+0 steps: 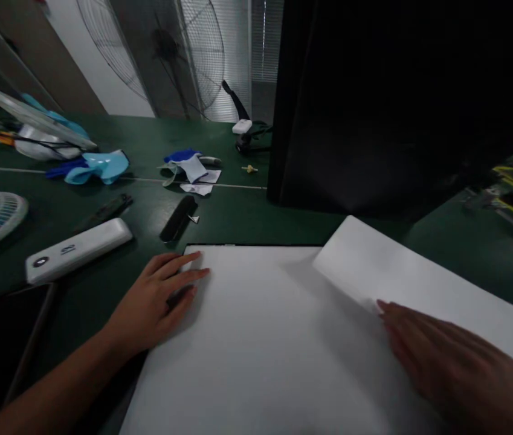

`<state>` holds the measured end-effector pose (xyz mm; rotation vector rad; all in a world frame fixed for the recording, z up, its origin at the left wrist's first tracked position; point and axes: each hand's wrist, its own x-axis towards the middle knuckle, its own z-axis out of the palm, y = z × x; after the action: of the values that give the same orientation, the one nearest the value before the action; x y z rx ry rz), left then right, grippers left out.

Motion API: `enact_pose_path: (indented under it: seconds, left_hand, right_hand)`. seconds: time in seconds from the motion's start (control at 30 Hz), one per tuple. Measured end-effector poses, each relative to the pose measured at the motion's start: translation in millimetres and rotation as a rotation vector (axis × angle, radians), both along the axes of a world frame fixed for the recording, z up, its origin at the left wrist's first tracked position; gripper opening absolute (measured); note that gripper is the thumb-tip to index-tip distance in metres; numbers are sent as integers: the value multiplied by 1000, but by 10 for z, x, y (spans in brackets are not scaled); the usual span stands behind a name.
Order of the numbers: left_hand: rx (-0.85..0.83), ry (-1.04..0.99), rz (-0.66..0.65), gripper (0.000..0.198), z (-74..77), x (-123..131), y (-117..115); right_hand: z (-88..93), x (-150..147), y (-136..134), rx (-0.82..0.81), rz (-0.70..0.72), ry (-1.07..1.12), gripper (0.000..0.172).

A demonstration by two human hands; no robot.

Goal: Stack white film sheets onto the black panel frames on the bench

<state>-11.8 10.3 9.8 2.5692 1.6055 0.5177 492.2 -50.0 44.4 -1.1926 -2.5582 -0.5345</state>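
left hand: fingers spread, on left edge of flat white panel | right hand: blurred, at edge of lifted white sheet, cannot tell whether pinching | sheet: slanted over panel's right side | beneath: green table

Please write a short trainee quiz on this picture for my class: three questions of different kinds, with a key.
1. True or false: the left hand is closed around the white oblong device.

2. Which is at the edge of the upper white sheet, angled over the lower white sheet?
A) The left hand
B) The right hand
C) A blue cloth

3. Fill the gap: beyond the green table, a ____ with a round wire cage is in view.

Key:
1. False; the left hand is spread at the left edge of the lower white sheet.
2. B
3. fan
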Motion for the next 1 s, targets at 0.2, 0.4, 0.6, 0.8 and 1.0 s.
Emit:
enact_pose_path:
  seconds: [0.2, 0.4, 0.6, 0.8, 1.0]
  left_hand:
    - [7, -14, -3, 41, 30, 21, -47]
    - [7, -60, -10, 54, 61, 57, -61]
    - [-7, -45, 3, 83, 19, 72, -70]
    - [-8, -41, -103, 64, -60, -48, -60]
    - [3, -67, -126, 51, -134, -131, -51]
  right_hand:
    - [-43, -896, -187, 5, 281, 16, 38]
    - [64, -916, -283, -242, 427, -70, 57]
    - [171, -923, -408, -737, 515, -4, 95]
    - [226, -993, -454, -837, 467, -44, 82]
    - [275, -974, -448, -771, 355, -12, 73]
